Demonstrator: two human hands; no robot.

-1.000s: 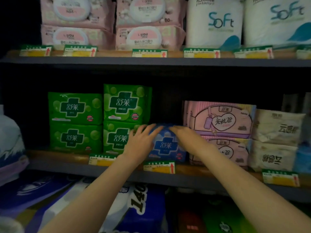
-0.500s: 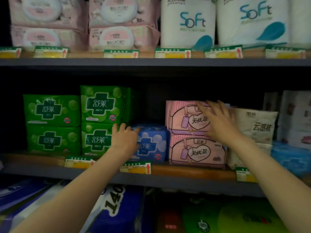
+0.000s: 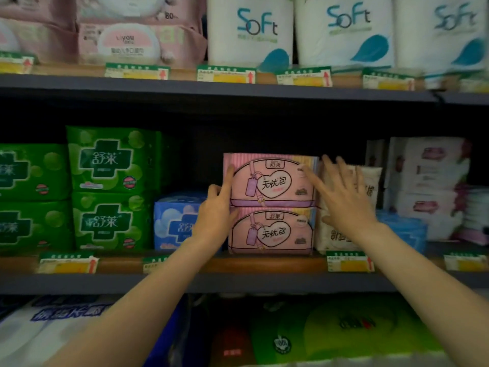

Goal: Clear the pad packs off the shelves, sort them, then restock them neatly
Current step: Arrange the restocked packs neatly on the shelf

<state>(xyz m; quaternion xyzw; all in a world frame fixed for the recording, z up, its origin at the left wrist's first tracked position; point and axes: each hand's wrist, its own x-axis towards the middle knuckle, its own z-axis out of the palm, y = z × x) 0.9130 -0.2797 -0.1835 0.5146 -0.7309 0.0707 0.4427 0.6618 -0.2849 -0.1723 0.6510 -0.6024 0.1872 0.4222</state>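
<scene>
on the middle shelf [image 3: 238,283], two pink pad packs sit stacked one on the other, the upper pink pack [image 3: 271,181] and lower pink pack [image 3: 272,231] both lying with their long axis left to right and their printed faces turned out toward the person. the left hand [image 3: 215,215] rests against the stack's left edge, its thumb up along the upper pack's side and its fingers hidden behind. the right hand [image 3: 341,197] lies at the stack's right edge with fingers straight and spread wide, gripping nothing, over the cream packs [image 3: 333,234] just beside.
</scene>
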